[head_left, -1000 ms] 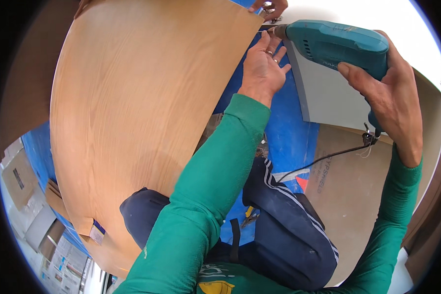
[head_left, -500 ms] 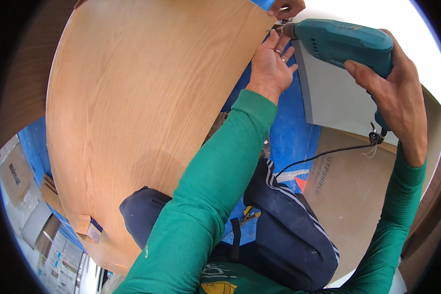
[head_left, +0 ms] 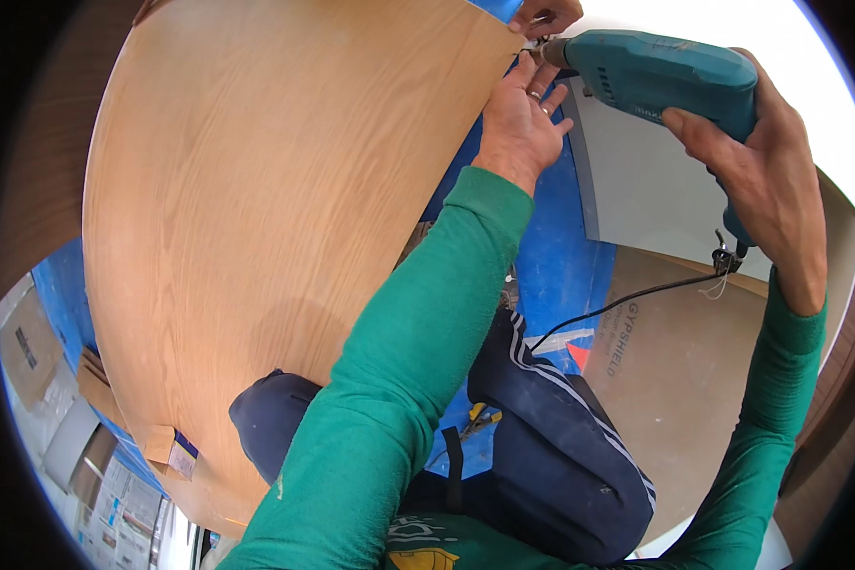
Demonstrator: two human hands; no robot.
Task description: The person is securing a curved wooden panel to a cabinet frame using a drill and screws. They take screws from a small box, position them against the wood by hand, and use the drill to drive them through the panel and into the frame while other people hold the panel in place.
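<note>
My right hand (head_left: 769, 171) is wrapped round the handle of a teal corded drill (head_left: 665, 76), held level with its chuck pointing left. At the far edge of a large wood-grain panel (head_left: 285, 190), my left hand (head_left: 522, 123) is turned palm up. Its thumb and forefinger pinch close to the drill's tip, while the other fingers, one with a ring, are loosely curled. What the pinch holds is too small to make out. Just beyond, another person's hand (head_left: 546, 16) touches the panel's corner by some small metal hardware.
A small open cardboard box (head_left: 169, 450) sits on the panel's near left part. Yellow-handled pliers (head_left: 483, 416) lie on blue sheeting (head_left: 565, 209) between my legs. The drill's black cord (head_left: 627, 296) runs over a brown printed board (head_left: 674, 380). A pale grey panel (head_left: 651, 171) stands at right.
The view has shifted slightly, so the panel and hands sit a little further left and up. Both hands keep their grips, and the drill stays at the panel's edge.
</note>
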